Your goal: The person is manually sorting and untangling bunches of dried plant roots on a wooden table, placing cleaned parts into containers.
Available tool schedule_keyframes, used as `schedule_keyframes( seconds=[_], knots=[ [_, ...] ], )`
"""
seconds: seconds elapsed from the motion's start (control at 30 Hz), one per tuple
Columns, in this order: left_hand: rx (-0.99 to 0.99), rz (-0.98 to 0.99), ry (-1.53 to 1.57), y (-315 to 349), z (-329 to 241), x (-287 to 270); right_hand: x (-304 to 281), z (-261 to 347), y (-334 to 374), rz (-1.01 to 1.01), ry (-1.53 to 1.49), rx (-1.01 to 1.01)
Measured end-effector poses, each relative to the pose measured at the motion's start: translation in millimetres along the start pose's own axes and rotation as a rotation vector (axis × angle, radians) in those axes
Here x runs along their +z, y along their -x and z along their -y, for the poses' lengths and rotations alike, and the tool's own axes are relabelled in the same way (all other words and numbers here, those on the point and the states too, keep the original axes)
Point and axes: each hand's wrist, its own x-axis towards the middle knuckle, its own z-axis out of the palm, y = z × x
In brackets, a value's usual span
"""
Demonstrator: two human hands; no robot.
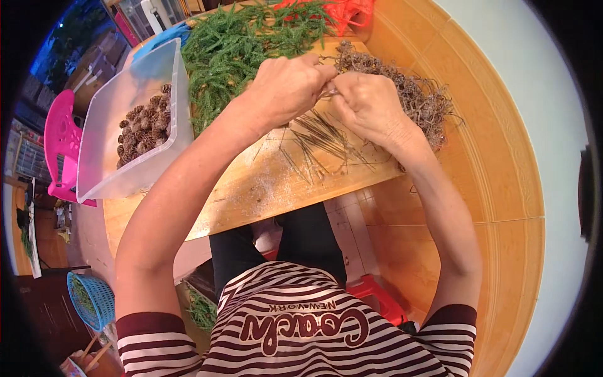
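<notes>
My left hand (287, 87) and my right hand (369, 105) meet over the far part of the wooden table (251, 198), knuckles up. Both are closed, fingertips pressed together around something small that they mostly hide. Below them lies a loose bunch of thin dark sticks (319, 135), some crossing each other. A tangled heap of brown dried twigs (418, 94) sits just right of my right hand. Beyond my left hand spreads a pile of green artificial-looking sprigs (229, 47).
A clear plastic bin (103, 147) at the table's left holds brown pine cones (144, 129). Red plastic (352, 12) lies at the far edge. A pink chair (59, 141) stands left, a blue basket (94, 301) lower left. A wood-panelled wall (483, 157) closes the right side.
</notes>
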Motion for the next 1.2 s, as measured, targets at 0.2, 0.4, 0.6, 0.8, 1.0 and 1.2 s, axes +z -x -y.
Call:
schedule_keyframes(
  seconds=[0.2, 0.4, 0.6, 0.8, 1.0, 1.2],
  knots=[
    [-0.404, 0.004, -0.09, 3.0, 88.2, -9.1, -18.5, 3.1, 0.0, -0.149, -0.123, -0.054],
    [-0.477, -0.004, -0.163, 54.9, 161.2, -95.6, -46.4, -27.4, 4.5, -0.087, -0.345, 0.454],
    [-1.032, 0.47, -0.007, 158.1, 244.7, -116.2, -55.7, -34.6, 0.2, 0.072, -0.401, 0.453],
    [-0.529, 0.125, -0.261, 121.0, 185.6, -120.4, -52.7, -44.0, 2.4, 0.165, -0.559, 0.348],
    [-0.078, -0.159, -0.183, 32.7, 15.3, -121.0, -57.8, -35.7, -3.6, 0.306, -0.598, 0.291],
    [0.36, -0.124, -0.023, -6.1, 3.6, -64.5, -72.3, -25.6, -2.2, 0.395, -0.601, 0.3]
  ],
)
